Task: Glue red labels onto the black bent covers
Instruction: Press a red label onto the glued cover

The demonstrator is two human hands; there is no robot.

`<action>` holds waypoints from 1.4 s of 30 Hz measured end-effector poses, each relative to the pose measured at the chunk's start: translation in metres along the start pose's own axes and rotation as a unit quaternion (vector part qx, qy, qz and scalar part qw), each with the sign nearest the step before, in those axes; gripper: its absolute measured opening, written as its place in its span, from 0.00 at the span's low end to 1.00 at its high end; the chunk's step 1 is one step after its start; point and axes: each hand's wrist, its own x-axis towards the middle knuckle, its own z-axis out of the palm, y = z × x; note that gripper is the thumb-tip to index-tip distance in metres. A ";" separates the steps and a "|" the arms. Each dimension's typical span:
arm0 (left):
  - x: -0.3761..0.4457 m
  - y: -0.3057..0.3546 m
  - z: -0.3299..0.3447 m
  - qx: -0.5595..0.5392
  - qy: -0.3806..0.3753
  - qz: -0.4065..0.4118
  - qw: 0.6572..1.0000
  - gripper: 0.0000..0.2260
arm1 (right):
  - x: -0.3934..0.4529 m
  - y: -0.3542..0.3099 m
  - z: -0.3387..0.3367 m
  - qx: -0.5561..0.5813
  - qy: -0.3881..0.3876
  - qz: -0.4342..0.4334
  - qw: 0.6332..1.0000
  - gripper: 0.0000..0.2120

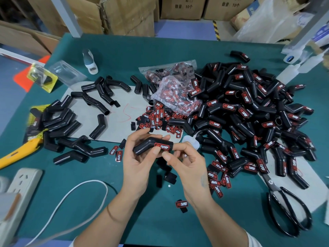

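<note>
Power strip (21, 189): cut off at left edge, blurred; scissors (288, 209): blade tips hidden under covers; cardboard boxes (181, 8): tops cropped; bagged labels (176, 97): print illegible.

A teal-covered table (124, 50) fills most of the frame. A grey mat (117, 122) is laid on it at centre left, with unlabelled black bent covers (58, 122) scattered over and beside it. A large heap of labelled covers (249, 113) is piled at the right. Loose red labels (158, 116) and a clear bag of labels (174, 90) are seen at the centre. Black scissors (284, 207) are placed at the lower right, a white power strip (23, 182) and white cable (80, 189) at the lower left, a glue bottle (89, 61) at the upper left.
</note>
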 end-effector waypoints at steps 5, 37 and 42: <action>0.000 -0.002 -0.001 -0.004 -0.009 0.006 1.000 0.20 | -0.001 -0.002 0.001 0.012 0.008 0.010 1.000 0.08; -0.001 0.006 0.002 0.012 -0.047 -0.016 0.999 0.17 | 0.001 -0.001 0.003 0.055 0.030 0.018 0.998 0.07; -0.001 0.009 0.003 0.005 -0.053 -0.019 0.998 0.15 | 0.002 -0.001 0.003 0.061 0.031 0.013 0.998 0.06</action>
